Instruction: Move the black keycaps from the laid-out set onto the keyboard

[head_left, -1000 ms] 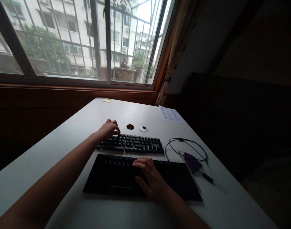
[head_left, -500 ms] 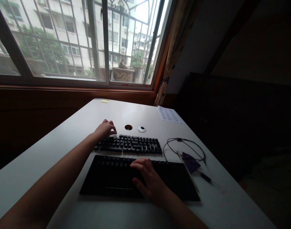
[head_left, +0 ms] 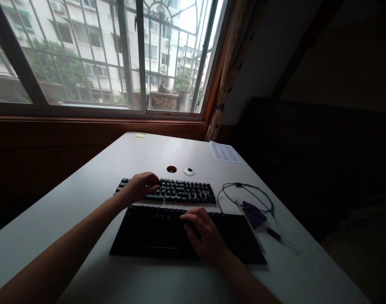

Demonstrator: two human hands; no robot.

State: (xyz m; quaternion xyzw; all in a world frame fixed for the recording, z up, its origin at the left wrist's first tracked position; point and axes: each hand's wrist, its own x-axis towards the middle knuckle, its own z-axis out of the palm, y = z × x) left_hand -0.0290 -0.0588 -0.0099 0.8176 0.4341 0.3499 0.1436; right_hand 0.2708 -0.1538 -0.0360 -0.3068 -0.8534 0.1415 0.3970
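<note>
My left hand (head_left: pixel 144 185) is over the left part of the rows of loose black keycaps (head_left: pixel 188 191), which lie on the white desk in a keyboard layout. Its fingers are curled together, fingertips down among the caps; anything between them is hidden. In front of these rows lies a black keyboard base (head_left: pixel 155 240), with caps visible along its far edge. My right hand (head_left: pixel 203 234) rests over the middle of the base. Its thumb and fingers are bent close together near the far rows; whatever they hold is too dark to make out.
A looped black cable (head_left: pixel 248 190), a thin pale stick (head_left: pixel 254 232), a purple cloth (head_left: pixel 253 214) and a wire keycap puller (head_left: pixel 275 235) lie to the right. Behind are a desk hole (head_left: pixel 171 169), a round cover (head_left: pixel 189 171), printed paper (head_left: pixel 226 153) and a yellow note (head_left: pixel 140 135).
My left hand has come nearer and slightly right, from the far left edge of the keycap rows onto them. My right hand has shifted slightly right, its thumb closer to its fingers.
</note>
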